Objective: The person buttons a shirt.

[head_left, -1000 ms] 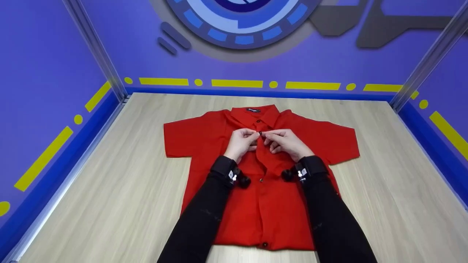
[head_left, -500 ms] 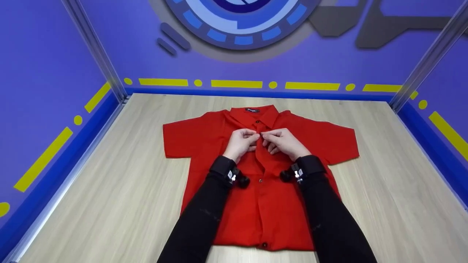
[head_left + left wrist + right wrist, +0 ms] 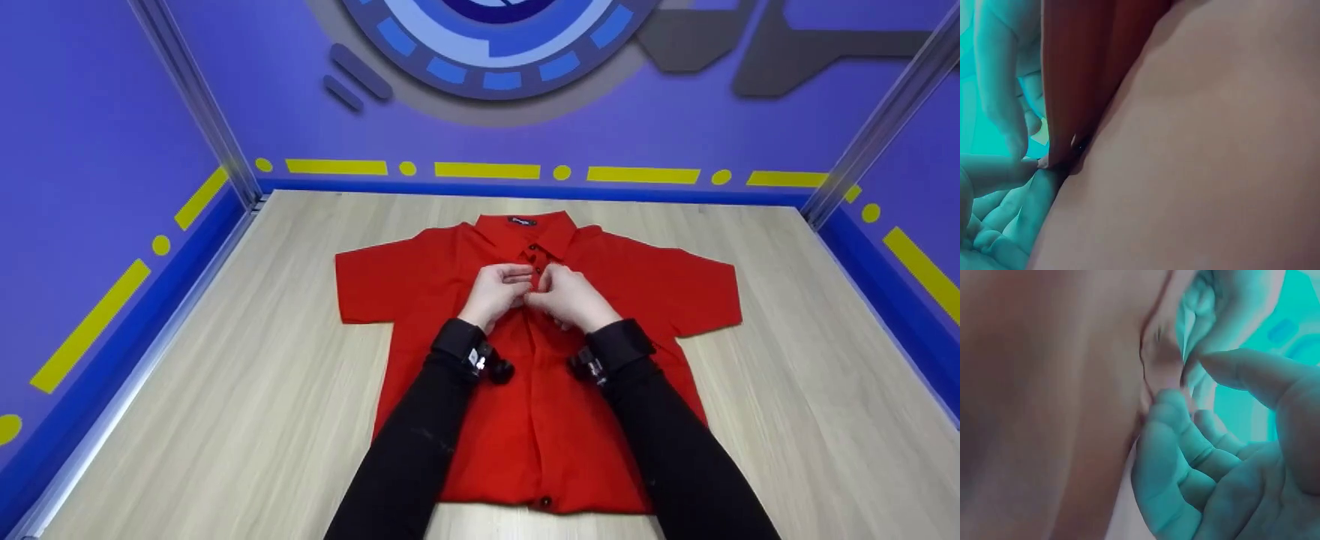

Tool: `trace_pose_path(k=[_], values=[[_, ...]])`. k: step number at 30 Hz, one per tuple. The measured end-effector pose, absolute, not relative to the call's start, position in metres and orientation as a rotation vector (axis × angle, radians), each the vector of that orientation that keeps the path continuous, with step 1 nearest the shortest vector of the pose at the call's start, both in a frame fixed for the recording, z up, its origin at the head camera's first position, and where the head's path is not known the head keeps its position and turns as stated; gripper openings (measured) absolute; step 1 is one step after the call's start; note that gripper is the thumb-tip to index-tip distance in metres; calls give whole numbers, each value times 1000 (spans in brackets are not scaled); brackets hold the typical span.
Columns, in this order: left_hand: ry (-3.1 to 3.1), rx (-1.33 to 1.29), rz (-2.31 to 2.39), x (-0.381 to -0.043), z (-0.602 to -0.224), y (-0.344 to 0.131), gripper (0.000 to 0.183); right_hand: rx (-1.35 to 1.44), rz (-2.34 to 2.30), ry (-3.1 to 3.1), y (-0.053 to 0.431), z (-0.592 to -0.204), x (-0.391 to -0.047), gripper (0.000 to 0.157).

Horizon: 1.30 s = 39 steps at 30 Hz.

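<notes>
Showing its front, a red shirt (image 3: pixel 495 420) is lying on the worktop (image 3: pixel 255 390), collar (image 3: pixel 556 234) at the far side, the left hand (image 3: pixel 495 292) is pinching its front, the right hand (image 3: pixel 570 298) is touching it just beside, grip unclear.

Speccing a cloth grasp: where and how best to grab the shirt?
Probably pinch the shirt at the outer edge of its right sleeve, coming from the right, low over the table: the sleeve juts out sideways, lies flat, and that edge is uncovered.
</notes>
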<state>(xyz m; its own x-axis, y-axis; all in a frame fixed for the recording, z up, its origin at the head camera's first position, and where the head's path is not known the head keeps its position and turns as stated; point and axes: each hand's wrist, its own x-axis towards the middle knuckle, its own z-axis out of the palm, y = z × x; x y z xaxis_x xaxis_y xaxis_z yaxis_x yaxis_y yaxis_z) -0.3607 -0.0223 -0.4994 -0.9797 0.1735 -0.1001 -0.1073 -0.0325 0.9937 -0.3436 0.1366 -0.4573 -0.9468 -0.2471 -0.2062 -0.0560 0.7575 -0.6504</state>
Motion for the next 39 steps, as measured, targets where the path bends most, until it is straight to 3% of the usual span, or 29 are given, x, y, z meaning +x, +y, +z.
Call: trace_pose_path(k=[6,14,39], values=[[1995,56,2144,-362,-500,-23,33,-229,-810,2699,127,-458,-333,36],[1884,22,2211,-363,-501,-23,33,-211,-1027,2556,144,-464,-333,19],[2046,73,2068,-356,-491,-19,23,-155,-1536,2046,183,-479,-341,11]])
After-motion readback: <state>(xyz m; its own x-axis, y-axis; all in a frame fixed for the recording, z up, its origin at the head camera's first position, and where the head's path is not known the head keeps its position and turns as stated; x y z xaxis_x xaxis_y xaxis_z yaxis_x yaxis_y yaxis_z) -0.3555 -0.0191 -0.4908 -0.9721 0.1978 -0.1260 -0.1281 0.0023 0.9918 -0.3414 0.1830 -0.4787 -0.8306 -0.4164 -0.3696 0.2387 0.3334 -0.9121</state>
